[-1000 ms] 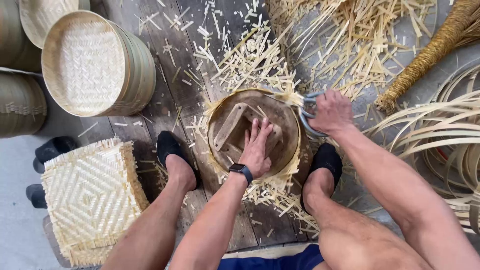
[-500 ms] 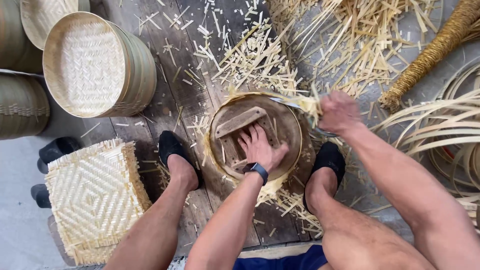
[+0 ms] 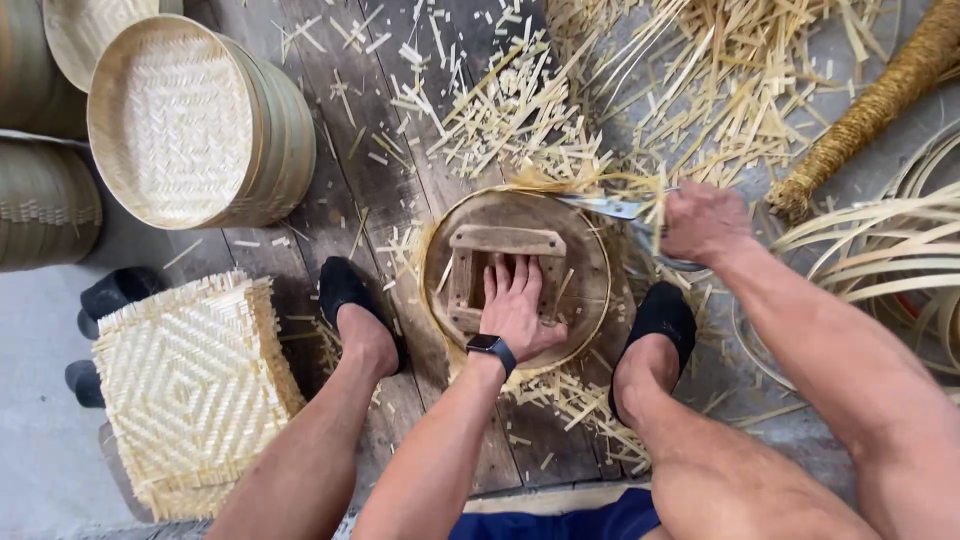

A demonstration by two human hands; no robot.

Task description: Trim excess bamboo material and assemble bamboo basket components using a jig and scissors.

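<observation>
The left hand (image 3: 517,305) lies spread and flat on the round wooden mould with a cross frame (image 3: 585,250). At two o'clock, the right hand (image 3: 703,222) grips metal scissors (image 3: 612,207).

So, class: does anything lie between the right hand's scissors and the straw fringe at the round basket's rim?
Nothing visible does. The right hand holds the scissors right at the rim of the round basket, blades among the straw ends. The left hand presses inside, clear of the blades.
</observation>
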